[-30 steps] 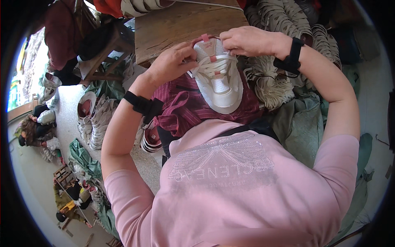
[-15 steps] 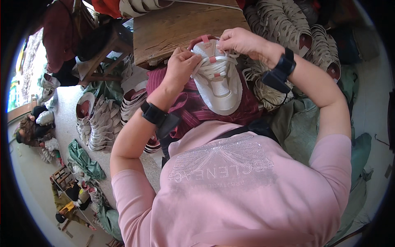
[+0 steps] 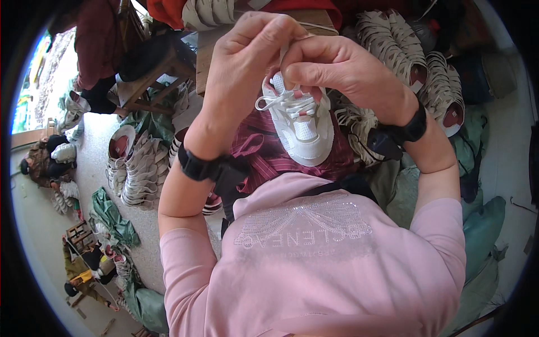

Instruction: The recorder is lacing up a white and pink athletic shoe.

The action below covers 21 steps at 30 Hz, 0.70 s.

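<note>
A white lace-up sneaker [image 3: 306, 147] with pink accents rests on the dark red striped cloth [image 3: 269, 143] over my lap, its toe pointing toward me. Above its collar my two hands meet, lifted close to the camera. My left hand [image 3: 244, 53] is closed, thumb and forefinger pinching a thin pale strip that looks like a shoelace. My right hand [image 3: 351, 70] curls against it, also pinching at the strip. The fingers cover most of the strip and the shoe's heel end. A loose lace loop [image 3: 268, 102] hangs at the sneaker's left side.
A wooden table [image 3: 210, 48] stands just beyond the shoe. Stacks of pale shoe uppers lie at the far right [image 3: 393, 45] and on the left floor [image 3: 140, 174]. Green sacks [image 3: 483, 230] lie to the right. Other people [image 3: 84, 269] sit at the left.
Both hands have come off the sneaker's two sides, risen toward the camera and met above its collar. The sneaker sits slightly lower and further right in the picture.
</note>
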Motion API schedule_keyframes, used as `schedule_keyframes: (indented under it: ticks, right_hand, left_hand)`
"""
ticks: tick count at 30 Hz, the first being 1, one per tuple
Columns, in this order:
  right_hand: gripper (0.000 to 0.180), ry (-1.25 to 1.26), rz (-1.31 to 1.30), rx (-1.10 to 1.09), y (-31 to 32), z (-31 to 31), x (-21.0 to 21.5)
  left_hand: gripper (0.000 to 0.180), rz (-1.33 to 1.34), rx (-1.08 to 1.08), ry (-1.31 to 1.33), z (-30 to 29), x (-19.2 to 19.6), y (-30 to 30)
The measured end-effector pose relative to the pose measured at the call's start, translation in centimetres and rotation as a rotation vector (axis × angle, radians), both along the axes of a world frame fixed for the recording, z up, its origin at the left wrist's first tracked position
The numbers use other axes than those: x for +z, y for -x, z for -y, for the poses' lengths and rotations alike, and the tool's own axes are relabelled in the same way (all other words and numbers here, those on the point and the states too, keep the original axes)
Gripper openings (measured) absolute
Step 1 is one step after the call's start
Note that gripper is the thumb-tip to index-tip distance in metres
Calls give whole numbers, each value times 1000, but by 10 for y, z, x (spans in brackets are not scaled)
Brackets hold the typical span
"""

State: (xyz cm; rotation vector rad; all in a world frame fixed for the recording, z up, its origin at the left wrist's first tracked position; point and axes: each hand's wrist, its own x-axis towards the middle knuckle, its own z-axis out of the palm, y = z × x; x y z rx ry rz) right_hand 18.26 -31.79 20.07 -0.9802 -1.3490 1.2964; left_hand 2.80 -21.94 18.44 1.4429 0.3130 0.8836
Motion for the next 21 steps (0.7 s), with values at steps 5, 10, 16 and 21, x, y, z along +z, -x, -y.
schedule_keyframes:
  ticks: [5,10,16,21]
  right_hand:
    - [20,27,-1,137,-6,-8,-1]
    - [22,-94,-13,36,-9,-17,-19]
    - [20,24,-239,-306,-29,-25,-46]
    - [26,218,-270,-411,-79,-1,-72]
  left_hand:
    - [19,-323,-319,11,-23,-47,6]
    - [20,-399,-653,2,-10,-61,2]
    - [28,-69,-95,553,-7,-88,5]
    - [25,325,-67,1107,-23,-122,41]
